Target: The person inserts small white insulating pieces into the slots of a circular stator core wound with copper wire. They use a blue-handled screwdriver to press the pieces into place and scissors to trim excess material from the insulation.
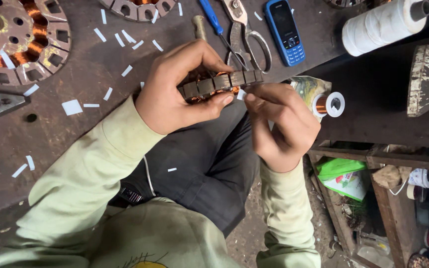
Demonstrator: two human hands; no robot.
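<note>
- Nearest me, my pale green sleeves run up from 6 o'clock, over dark trousers.
- My left hand (pixel 175 92) is clamped around a slotted motor stator ring (pixel 219 83), thumb underneath, fingers curled over its top; copper winding shows inside it.
- The stator ring sits at frame centre, held above my lap just off the edge of the tabletop (pixel 80 64).
- My right hand (pixel 279 124) pinches a small white paper strip (pixel 241 94) against the ring's right end, at 3 o'clock from the ring.
- Just beyond that hand, at 3 o'clock, lies a copper wire spool (pixel 326 103).
- Farther out, at 12 o'clock, rest scissors (pixel 247 34), a blue-handled screwdriver (pixel 213 19) and a blue mobile phone (pixel 285 31).
- At 10 o'clock sits a larger wound stator (pixel 21 39), with white paper strips (pixel 125 37) scattered beside it.
- At 1 o'clock lies a white thread cone (pixel 381 25).
</note>
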